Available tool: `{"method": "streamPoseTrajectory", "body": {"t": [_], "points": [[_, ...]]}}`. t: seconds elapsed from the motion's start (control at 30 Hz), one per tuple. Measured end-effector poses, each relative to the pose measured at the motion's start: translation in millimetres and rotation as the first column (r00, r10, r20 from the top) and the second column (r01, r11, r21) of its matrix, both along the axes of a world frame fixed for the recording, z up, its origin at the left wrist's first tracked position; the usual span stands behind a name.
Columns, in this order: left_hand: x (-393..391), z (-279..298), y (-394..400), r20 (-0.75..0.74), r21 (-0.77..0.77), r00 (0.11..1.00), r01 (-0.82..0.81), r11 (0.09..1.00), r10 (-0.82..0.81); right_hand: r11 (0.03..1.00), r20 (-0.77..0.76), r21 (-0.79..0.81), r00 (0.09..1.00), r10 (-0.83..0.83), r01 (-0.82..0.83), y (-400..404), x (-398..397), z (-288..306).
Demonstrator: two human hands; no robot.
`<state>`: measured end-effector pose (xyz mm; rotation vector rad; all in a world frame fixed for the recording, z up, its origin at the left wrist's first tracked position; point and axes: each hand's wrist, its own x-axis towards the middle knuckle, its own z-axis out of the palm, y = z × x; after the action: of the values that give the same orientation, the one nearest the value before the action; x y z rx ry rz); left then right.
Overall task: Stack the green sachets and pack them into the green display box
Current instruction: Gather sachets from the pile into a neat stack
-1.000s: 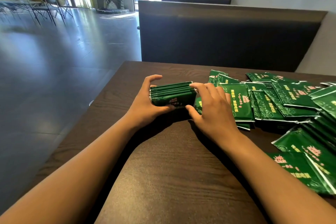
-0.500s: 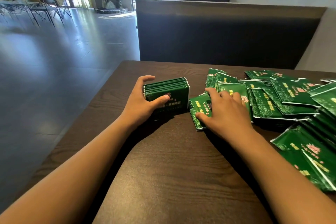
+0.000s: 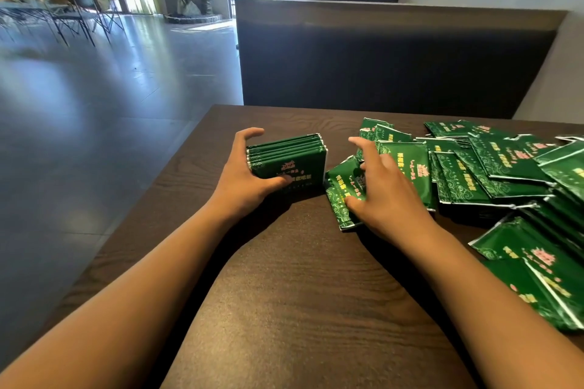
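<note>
A stack of green sachets stands on edge on the dark wooden table, left of centre. My left hand grips this stack, thumb on its near face and fingers curled over its far side. Just to the right, my right hand pinches a loose green sachet with thumb under its near edge and fingers over it. A heap of loose green sachets spreads to the right. No display box is in view.
More sachets lie at the table's right edge. A dark bench back stands behind the table. The table's left edge drops to a grey floor.
My right hand left the stack and moved right onto a loose sachet, then lifted its edge. My left hand keeps hold of the stack, now tipped more upright.
</note>
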<state>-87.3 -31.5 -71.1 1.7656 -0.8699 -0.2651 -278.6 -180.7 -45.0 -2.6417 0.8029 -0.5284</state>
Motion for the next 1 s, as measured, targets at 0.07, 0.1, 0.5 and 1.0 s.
{"method": "streamPoseTrajectory", "body": {"t": [0.07, 0.1, 0.5, 1.0], "points": [[0.6, -0.7, -0.1, -0.008, -0.013, 1.000, -0.021, 1.000, 0.021, 0.997, 0.064, 0.076, 0.998, 0.007, -0.012, 0.9, -0.3, 1.1], [1.2, -0.8, -0.1, -0.013, -0.019, 1.000, -0.027, 0.999, 0.027, 0.994, 0.087, 0.106, 0.996, 0.011, -0.020, 1.7, 0.0, 1.3], [0.7, 0.8, 1.1, -0.007, -0.025, 1.000, 0.003, 1.000, -0.003, 0.986, 0.356, 0.163, 0.934, -0.037, -0.023, 1.2, 2.9, -2.7], [7.8, -6.5, -0.7, -0.008, -0.044, 1.000, 0.002, 0.999, -0.003, 0.996, 0.743, -0.060, 0.663, 0.088, -0.065, 7.6, 1.3, 7.6]]}}
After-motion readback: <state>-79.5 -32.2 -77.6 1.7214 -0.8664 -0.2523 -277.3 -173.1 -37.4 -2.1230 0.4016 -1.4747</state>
